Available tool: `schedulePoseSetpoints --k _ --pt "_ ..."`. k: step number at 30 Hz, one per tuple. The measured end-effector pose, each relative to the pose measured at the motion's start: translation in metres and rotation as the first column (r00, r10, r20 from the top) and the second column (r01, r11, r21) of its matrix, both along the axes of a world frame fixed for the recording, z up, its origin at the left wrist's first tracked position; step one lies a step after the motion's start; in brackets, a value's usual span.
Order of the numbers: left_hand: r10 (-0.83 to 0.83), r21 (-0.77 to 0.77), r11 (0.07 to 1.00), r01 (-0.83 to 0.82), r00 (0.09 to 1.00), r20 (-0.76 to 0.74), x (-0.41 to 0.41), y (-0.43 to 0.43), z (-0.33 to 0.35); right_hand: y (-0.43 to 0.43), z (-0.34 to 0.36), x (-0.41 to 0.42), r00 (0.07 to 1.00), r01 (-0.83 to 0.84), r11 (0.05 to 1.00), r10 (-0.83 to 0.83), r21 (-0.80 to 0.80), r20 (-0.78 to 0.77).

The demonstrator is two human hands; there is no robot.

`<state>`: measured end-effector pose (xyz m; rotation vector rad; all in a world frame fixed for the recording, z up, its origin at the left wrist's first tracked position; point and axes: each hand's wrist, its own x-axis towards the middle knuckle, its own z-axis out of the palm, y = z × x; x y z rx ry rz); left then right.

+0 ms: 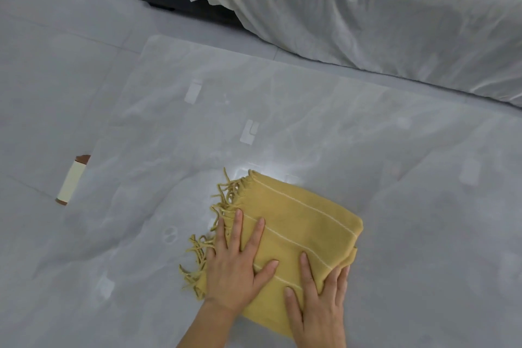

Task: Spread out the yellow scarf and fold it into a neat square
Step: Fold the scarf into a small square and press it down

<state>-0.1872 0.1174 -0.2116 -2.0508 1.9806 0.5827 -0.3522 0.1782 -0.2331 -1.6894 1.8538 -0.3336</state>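
Left hand (234, 271) and right hand (319, 302) press flat, fingers spread, on the folded yellow scarf (299, 223); its fringe (226, 195) lies just beside the left hand

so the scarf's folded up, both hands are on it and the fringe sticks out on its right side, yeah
Not quite: the fringe sticks out on the left side, by the left hand, not on the right. The rest holds in the head view: the yellow scarf is folded up, and the right hand is on it too.
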Motion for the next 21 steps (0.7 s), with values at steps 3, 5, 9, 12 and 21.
schedulePoseSetpoints --k 3,5,9,12,21 --pt "0.013 -0.034 0.999 -0.012 1.000 0.018 0.029 -0.032 -0.002 -0.032 -0.003 0.027 0.999 -0.021 0.999 0.022 -0.027 0.028" --pt "0.016 -0.062 0.998 -0.015 1.000 0.008 0.055 -0.059 -0.002 -0.062 -0.004 0.052 0.999 -0.023 0.999 0.025 -0.042 0.042" --pt "0.021 -0.121 0.992 -0.020 1.000 0.004 0.117 -0.127 -0.004 -0.128 -0.007 0.115 0.998 0.024 0.998 -0.021 -0.050 0.058" --pt "-0.013 -0.174 0.985 0.012 1.000 -0.005 0.161 -0.179 -0.006 -0.180 -0.009 0.162 0.997 0.058 0.996 -0.055 -0.063 0.051" --pt "0.018 -0.328 0.945 -0.005 0.999 0.037 0.244 -0.286 -0.018 -0.300 -0.009 0.245 0.998 0.055 0.992 -0.054 -0.109 0.009"
